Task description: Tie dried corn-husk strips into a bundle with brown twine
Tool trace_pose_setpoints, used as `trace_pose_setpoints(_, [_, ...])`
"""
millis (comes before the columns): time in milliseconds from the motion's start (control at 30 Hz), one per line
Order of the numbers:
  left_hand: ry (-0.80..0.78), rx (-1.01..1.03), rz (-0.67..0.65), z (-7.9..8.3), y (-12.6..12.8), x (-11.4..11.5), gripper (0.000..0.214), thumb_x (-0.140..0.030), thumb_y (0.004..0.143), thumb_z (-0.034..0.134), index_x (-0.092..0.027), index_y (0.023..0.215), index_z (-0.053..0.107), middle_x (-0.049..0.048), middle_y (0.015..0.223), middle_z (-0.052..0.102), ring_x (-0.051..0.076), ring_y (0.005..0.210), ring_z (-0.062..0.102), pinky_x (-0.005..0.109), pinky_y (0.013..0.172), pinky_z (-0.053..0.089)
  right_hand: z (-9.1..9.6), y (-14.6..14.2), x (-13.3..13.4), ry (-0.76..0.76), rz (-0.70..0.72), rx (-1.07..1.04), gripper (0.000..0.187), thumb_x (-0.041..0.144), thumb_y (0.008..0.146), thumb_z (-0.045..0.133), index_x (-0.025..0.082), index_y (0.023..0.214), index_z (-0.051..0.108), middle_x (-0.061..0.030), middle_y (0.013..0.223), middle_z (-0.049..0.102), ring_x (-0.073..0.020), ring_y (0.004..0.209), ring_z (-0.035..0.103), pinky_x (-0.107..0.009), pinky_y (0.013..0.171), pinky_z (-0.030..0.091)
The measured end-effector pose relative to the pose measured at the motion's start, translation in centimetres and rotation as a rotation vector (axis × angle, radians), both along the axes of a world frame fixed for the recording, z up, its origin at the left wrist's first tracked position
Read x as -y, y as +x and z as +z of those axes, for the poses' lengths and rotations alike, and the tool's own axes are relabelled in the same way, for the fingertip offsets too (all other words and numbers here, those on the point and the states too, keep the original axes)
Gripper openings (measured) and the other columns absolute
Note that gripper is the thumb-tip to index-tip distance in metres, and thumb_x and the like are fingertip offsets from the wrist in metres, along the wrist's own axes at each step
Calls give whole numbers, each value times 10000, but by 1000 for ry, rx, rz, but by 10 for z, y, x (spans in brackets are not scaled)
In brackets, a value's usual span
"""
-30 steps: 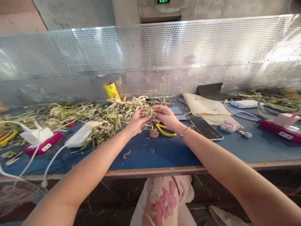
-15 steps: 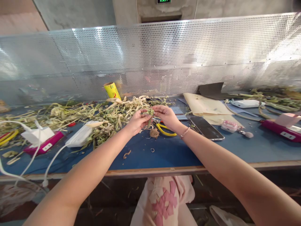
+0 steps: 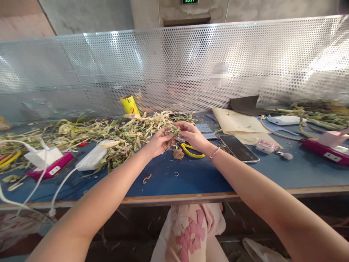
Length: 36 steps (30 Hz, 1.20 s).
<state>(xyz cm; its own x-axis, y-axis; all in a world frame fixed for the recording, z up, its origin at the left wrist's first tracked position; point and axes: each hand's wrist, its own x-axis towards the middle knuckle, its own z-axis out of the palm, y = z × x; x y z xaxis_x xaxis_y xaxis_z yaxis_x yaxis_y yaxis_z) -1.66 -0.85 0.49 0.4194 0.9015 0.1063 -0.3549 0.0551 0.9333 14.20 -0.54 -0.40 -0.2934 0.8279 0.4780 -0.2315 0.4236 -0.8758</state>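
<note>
Between my two hands is a small green leafy plant piece, raised over the middle of the table. My left hand has its fingers closed round the piece from the left. From the right, my right hand pinches the same piece at its top with thumb and fingers. Below and beside the right hand lie yellow-handled scissors, partly hidden by it. A brown ball of twine rests by the scissors. A heap of dried leaves and stalks spreads to the left of my hands.
A yellow cardboard tube leans at the back by the perforated metal screen. On the right are a phone, a pink earphone case and brown paper. A white power bank and pink power strip lie left, with cables.
My fingers have shifted slightly on the green plant piece, which is turned a little, with more of its leaves showing at the top. The things on the table stay put.
</note>
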Motion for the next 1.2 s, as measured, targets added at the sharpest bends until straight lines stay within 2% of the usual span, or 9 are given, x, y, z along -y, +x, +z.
trace_pose_setpoints(100, [-55,9,-122,2,-3,1,250,-118,649,665,-161,846,517,-15,607,585,26,424,451,158,422,355,0,3,2,15,123,22,350,195,657,582,223,1006,587,-15,947,603,-121,788,548,-284,756,461])
trace_pose_setpoints(200, [-82,51,-152,2,-7,0,180,-118,682,635,-155,839,555,-16,589,544,5,413,384,146,408,313,1,4,4,33,181,36,364,207,670,628,246,1029,579,-9,961,596,-116,786,549,-290,777,467])
trace_pose_setpoints(433, [-91,90,-148,2,-12,-5,154,-95,697,598,-157,839,594,-3,631,551,0,416,343,143,398,302,2,4,3,46,184,32,391,253,662,694,262,1036,582,3,938,598,-109,795,561,-288,784,481])
trace_pose_setpoints(667, [-79,71,-128,5,-11,-2,163,-97,709,599,-161,859,590,-2,649,560,-2,415,338,144,395,312,3,4,5,-13,207,-7,393,280,648,708,260,1026,601,15,845,610,-96,735,556,-269,722,491])
trace_pose_setpoints(933, [-83,58,-139,1,-14,-3,229,-113,690,624,-170,910,601,-9,626,551,5,425,374,155,417,344,4,5,6,-22,210,10,304,268,650,704,245,938,609,13,862,599,-87,717,543,-256,688,487])
trace_pose_setpoints(1067, [-95,55,-154,1,-14,-2,243,-118,693,628,-171,928,595,-2,650,575,16,444,415,160,437,371,4,6,6,-18,242,41,321,256,669,676,245,979,594,3,900,596,-93,731,542,-262,689,483])
trace_pose_setpoints(1133, [-101,59,-127,2,-13,-2,225,-110,700,623,-174,910,576,-4,674,588,31,486,474,174,490,421,4,9,3,24,199,78,378,259,693,637,261,1061,553,-5,932,586,-103,750,541,-272,691,476])
trace_pose_setpoints(1200, [-87,81,-78,3,-13,-3,185,-93,708,612,-174,863,550,-9,688,594,55,561,540,219,597,485,5,15,-1,118,45,160,389,237,710,582,258,1094,522,-15,943,570,-117,766,530,-286,697,461])
